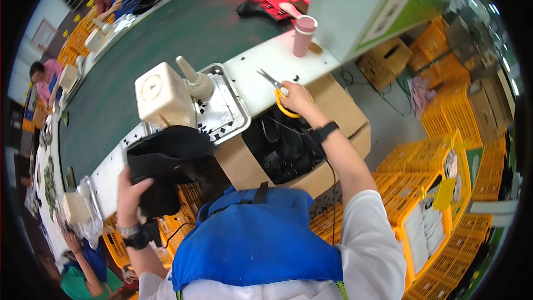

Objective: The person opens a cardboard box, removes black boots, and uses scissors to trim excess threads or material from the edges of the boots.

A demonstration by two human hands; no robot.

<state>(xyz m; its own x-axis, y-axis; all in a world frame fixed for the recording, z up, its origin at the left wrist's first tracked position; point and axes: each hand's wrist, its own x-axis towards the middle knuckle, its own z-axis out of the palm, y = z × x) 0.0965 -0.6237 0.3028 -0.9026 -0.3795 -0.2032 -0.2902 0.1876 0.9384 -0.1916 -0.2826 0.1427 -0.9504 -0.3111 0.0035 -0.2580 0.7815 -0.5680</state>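
My left hand (131, 191) is closed on the edge of a black, soft piece (166, 147), perhaps a shoe upper; its exact kind is unclear. The piece hangs at the near edge of the white tabletop, in front of a cream square container (166, 95). My right hand (298, 100) grips scissors (279, 98) by their yellow handles, with the blades pointing up and away, slightly parted. Below that hand stands an open cardboard box (242, 162) holding more black pieces (280, 158).
A metal tray (240, 112) with black scraps carries a pale spouted bottle (201, 88). A pink cup (303, 36) stands by a grey-green machine housing (361, 11). Beyond runs a green conveyor belt (166, 44). Yellow crates (413, 194) fill the right. Other people work at left.
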